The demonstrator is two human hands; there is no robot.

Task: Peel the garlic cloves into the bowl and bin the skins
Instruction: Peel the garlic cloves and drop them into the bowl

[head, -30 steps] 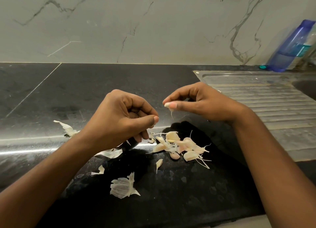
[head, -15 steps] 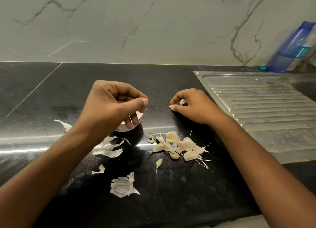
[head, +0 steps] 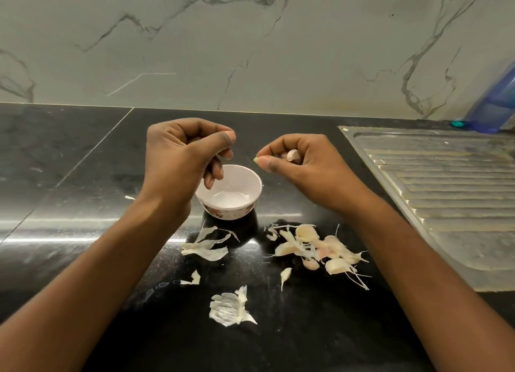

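Observation:
A small white bowl point(head: 232, 208) with a floral band stands on the black counter, and its inside looks bare. My left hand point(head: 181, 157) hovers over the bowl's left rim with its fingers curled. Its thumb presses on the forefinger, and a thin pale sliver of skin seems pinched there. To the bowl's right, my right hand point(head: 295, 162) holds a garlic clove point(head: 293, 155) in curled fingers. A pile of unpeeled cloves point(head: 315, 249) lies in front of the bowl to the right. Loose skins point(head: 207, 247) lie in front of it to the left.
More skin pieces lie nearer me: a big one point(head: 228, 307) and two small ones point(head: 192, 278) point(head: 285, 275). A steel sink drainboard point(head: 446, 190) fills the right side. A blue bottle point(head: 496, 104) leans on the marble wall at the far right.
My left hand has lifted off the bowl, which now shows fully. My right hand stays beside it with the clove. The view has tilted down a little.

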